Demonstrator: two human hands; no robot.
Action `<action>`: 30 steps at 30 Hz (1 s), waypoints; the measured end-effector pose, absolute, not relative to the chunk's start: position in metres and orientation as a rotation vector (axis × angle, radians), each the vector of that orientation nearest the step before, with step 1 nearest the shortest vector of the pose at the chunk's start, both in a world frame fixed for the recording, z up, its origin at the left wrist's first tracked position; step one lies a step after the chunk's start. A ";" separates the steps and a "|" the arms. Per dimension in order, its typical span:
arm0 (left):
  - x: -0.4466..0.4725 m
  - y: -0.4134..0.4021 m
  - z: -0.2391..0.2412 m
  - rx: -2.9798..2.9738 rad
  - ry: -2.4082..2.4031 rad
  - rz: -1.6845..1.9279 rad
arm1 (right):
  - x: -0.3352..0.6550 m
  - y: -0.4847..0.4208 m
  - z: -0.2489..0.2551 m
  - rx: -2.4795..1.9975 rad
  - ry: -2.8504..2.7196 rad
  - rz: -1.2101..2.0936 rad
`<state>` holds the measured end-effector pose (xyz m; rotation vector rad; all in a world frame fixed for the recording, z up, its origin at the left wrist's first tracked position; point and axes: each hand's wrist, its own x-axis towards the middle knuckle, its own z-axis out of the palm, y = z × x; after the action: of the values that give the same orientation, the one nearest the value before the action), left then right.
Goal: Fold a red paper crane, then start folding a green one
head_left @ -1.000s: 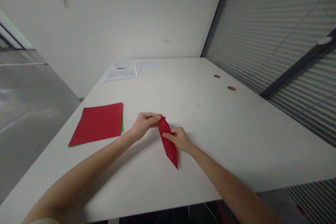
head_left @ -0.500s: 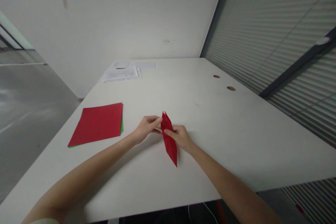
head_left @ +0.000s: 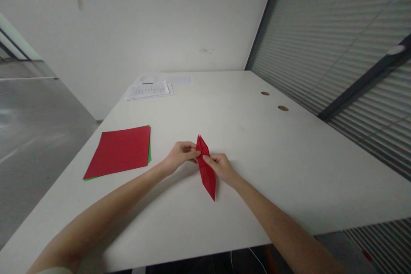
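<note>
A narrow piece of folded red paper (head_left: pixel 208 176) is held just above the table, pointed at both ends, with a split at its far tip. My left hand (head_left: pixel 183 154) pinches its left edge, the thumb lying on the upper face. On the other side my right hand (head_left: pixel 221 167) grips the paper near its middle, thumb on top and fingers behind. The fingers under the paper are partly hidden. To the left lies a stack of square paper (head_left: pixel 120 150), red on top with green showing at its edges.
The white table (head_left: pixel 244 205) reaches back to the wall. Printed sheets (head_left: pixel 149 90) lie at its far left. Two round holes (head_left: pixel 283 108) are cut near the right edge, beside window blinds (head_left: pixel 353 51). White cables (head_left: pixel 253 260) hang below the front edge.
My left thumb has slid down and inward on the folded paper. The paper's near tip has shifted slightly left and up. My right hand keeps its hold, its thumb moved a little.
</note>
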<state>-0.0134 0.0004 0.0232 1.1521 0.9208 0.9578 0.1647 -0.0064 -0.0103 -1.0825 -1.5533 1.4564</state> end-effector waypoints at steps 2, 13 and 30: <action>-0.012 0.000 0.023 1.170 0.922 0.934 | 0.164 -0.008 -0.011 -1.064 -1.586 1.506; -0.007 -0.003 0.020 1.290 0.962 0.972 | 0.162 -0.010 -0.006 -0.990 -1.669 1.404; -0.005 -0.009 0.018 1.072 0.898 0.943 | 0.163 -0.007 -0.004 -1.069 -1.601 1.161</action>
<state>-0.0048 -0.0089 0.0182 1.0721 0.8983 0.9428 0.1633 -0.0073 -0.0036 -1.0692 -1.6005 1.1611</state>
